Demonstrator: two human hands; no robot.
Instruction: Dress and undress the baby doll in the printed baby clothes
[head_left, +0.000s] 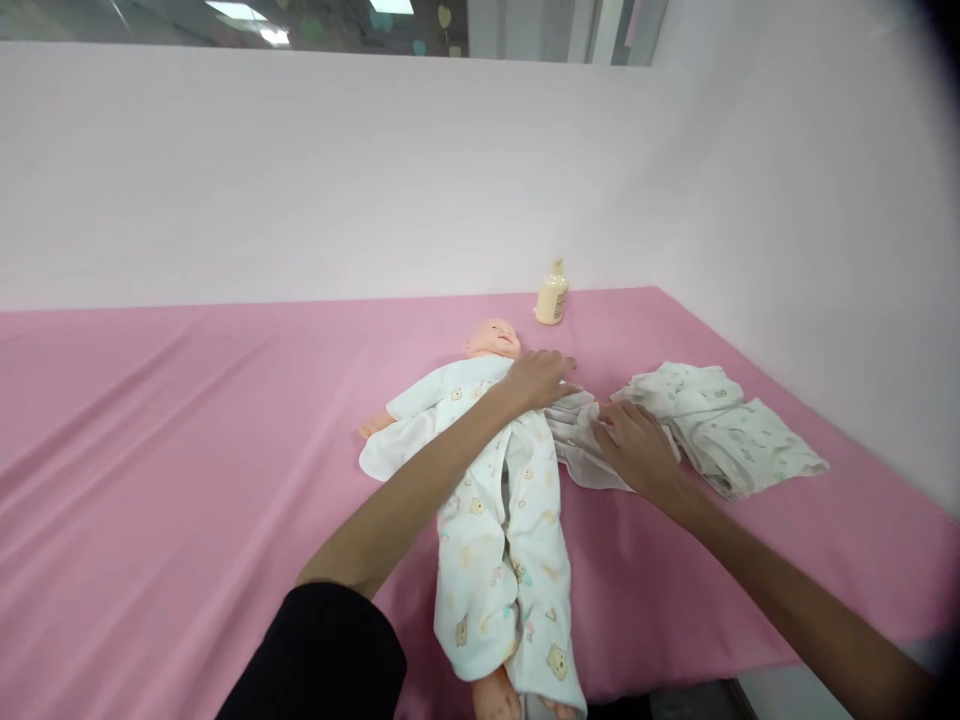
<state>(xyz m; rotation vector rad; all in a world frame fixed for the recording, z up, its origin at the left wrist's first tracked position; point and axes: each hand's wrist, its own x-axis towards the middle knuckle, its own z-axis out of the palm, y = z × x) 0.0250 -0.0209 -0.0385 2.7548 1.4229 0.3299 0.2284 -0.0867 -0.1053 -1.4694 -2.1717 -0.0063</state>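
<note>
Head view, the only one. Doll (495, 338) lies on its back on the pink sheet (225, 480), head toward the white wall (300, 180), feet (495, 697) toward the wearer. Printed suit (540, 560) covers trunk and legs; the doll's hand (375, 424) on the wearer's left shows past its sleeve.

Left hand (538, 380): lies over the doll's upper chest and shoulder, fingers loosely extended, not closed. Right hand (641, 450): fingers bent, apparently closed on the plain white cloth (581, 440) spread beside the doll. Whether the doll's other arm is inside that cloth — cannot tell.

Risks, judged from this layout:
1. Cloth could bunch or twist if pulled unevenly, since it already lies creased between the hands.
2. If that arm is inside, its fingers could snag in the fabric.
3. A hard sideways pull might drag or roll the doll; the left hand looks too light to anchor it. Feet are close to the near edge — little margin there.
4. Folded cloth (739, 430) sits just beyond the right hand and could be caught by mistake.

Pump bottle (552, 300) stands upright near the head; a wide reach might tip it.
</note>
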